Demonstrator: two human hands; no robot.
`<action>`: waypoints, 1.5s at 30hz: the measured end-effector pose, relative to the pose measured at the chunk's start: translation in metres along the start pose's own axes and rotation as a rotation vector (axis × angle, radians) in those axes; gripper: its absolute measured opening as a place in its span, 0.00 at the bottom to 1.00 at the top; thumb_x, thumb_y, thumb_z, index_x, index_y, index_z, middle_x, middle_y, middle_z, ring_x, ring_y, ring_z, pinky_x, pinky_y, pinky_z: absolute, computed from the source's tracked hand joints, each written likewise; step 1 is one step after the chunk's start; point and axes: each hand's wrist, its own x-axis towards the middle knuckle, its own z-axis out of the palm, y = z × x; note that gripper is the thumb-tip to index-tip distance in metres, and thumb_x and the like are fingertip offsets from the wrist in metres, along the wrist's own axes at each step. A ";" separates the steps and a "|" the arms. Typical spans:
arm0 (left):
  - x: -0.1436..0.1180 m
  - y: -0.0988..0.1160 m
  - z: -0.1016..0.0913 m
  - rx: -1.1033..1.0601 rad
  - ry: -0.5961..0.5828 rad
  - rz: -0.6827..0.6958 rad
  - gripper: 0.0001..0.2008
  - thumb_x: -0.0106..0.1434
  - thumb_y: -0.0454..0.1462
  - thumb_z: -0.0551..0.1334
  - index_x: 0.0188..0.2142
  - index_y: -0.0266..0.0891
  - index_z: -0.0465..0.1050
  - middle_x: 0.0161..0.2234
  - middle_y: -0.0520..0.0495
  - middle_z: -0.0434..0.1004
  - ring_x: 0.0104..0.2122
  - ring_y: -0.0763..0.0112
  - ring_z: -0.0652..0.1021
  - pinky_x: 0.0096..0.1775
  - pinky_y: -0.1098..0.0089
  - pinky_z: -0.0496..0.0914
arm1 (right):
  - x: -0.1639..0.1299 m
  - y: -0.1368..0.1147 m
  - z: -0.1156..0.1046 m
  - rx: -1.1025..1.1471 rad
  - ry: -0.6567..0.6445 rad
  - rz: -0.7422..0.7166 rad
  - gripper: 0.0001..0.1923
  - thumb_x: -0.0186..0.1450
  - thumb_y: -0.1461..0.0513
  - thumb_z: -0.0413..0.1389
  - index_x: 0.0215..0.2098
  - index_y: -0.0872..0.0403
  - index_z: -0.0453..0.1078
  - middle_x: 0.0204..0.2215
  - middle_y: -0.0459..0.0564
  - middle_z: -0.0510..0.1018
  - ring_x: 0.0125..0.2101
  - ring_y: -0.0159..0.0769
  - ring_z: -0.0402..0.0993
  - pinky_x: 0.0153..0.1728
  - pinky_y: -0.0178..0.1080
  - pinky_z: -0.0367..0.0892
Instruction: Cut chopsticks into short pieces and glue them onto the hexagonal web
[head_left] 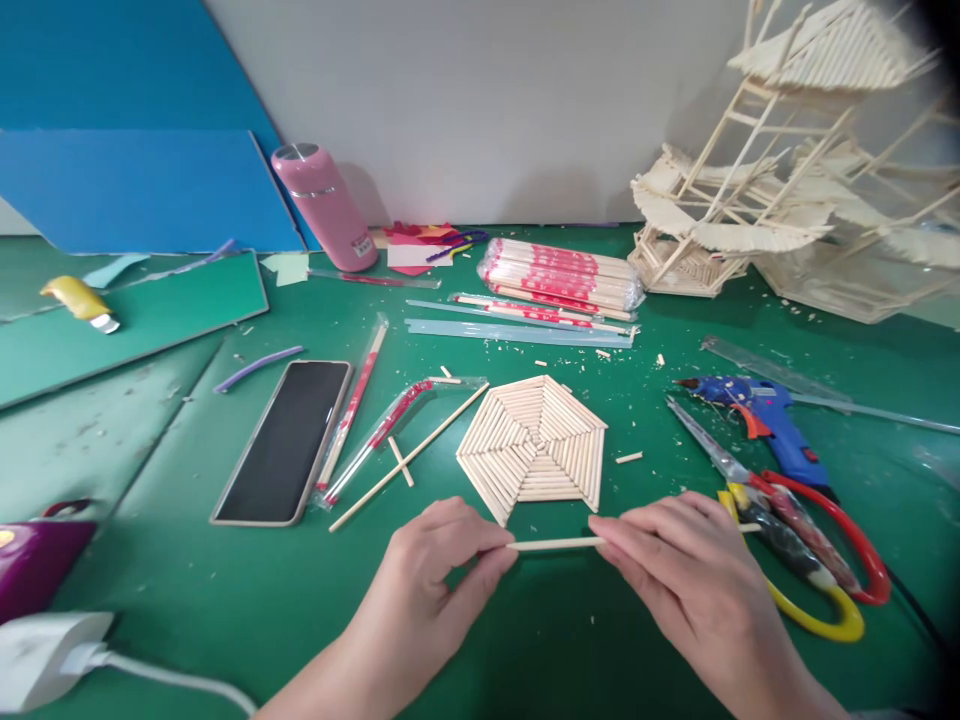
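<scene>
A thin wooden stick (556, 545) is held level between my two hands, just in front of a flat spiral hexagon of sticks (562, 470). My left hand (442, 580) pinches its left end between thumb and fingertips. Farther along, my right hand (682, 570) grips the stick with thumb and fingers, and its other end pokes out to the right, near the scissors. Left of the hexagon, a longer stick (409, 458) lies slanted across a short piece (401, 462). Another short offcut (629, 458) rests to the hexagon's right.
On the right lie scissors (817, 605) and a blue glue gun (772, 410). A stick-built tower (750, 190) stands behind them. Packaged sticks (562, 272) and a pink bottle (326, 210) are at the back. A phone (283, 443) lies left; a white charger (52, 655) sits front left.
</scene>
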 end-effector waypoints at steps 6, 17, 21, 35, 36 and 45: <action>-0.001 0.002 -0.001 -0.057 -0.001 -0.050 0.07 0.60 0.32 0.56 0.32 0.40 0.73 0.22 0.52 0.70 0.23 0.76 0.70 0.24 0.76 0.64 | -0.002 0.004 -0.002 -0.001 0.064 -0.029 0.12 0.58 0.67 0.57 0.41 0.49 0.70 0.28 0.44 0.77 0.27 0.31 0.71 0.34 0.41 0.57; 0.007 -0.006 -0.002 0.011 0.047 -0.078 0.10 0.61 0.31 0.53 0.30 0.38 0.73 0.24 0.50 0.72 0.26 0.74 0.72 0.28 0.74 0.66 | -0.013 0.018 0.000 0.081 -0.004 0.071 0.09 0.60 0.64 0.55 0.39 0.48 0.71 0.32 0.47 0.77 0.31 0.35 0.72 0.33 0.40 0.65; 0.017 -0.012 -0.004 0.112 0.142 -0.008 0.09 0.61 0.32 0.54 0.33 0.37 0.73 0.27 0.47 0.74 0.29 0.71 0.72 0.31 0.71 0.68 | -0.017 0.026 0.005 0.060 -0.035 0.110 0.10 0.62 0.63 0.53 0.41 0.49 0.71 0.34 0.49 0.75 0.34 0.37 0.72 0.33 0.39 0.67; 0.034 -0.039 0.012 0.217 0.086 0.234 0.13 0.58 0.27 0.51 0.38 0.36 0.71 0.33 0.44 0.71 0.34 0.67 0.69 0.38 0.63 0.65 | -0.012 0.025 0.017 0.047 -0.071 0.079 0.09 0.62 0.65 0.53 0.41 0.52 0.70 0.32 0.50 0.73 0.32 0.35 0.70 0.32 0.38 0.67; 0.033 -0.040 0.013 0.226 0.077 0.231 0.13 0.58 0.27 0.51 0.38 0.36 0.71 0.34 0.44 0.70 0.35 0.66 0.69 0.38 0.62 0.65 | -0.012 0.024 0.018 0.051 -0.068 0.077 0.09 0.62 0.65 0.53 0.40 0.52 0.70 0.32 0.50 0.73 0.32 0.35 0.69 0.32 0.38 0.66; 0.029 -0.037 0.012 0.269 0.012 0.224 0.13 0.56 0.29 0.54 0.40 0.35 0.71 0.35 0.42 0.67 0.37 0.63 0.68 0.38 0.60 0.63 | -0.008 0.020 0.019 0.087 -0.009 0.087 0.06 0.62 0.67 0.53 0.37 0.53 0.71 0.31 0.48 0.73 0.32 0.32 0.69 0.33 0.36 0.65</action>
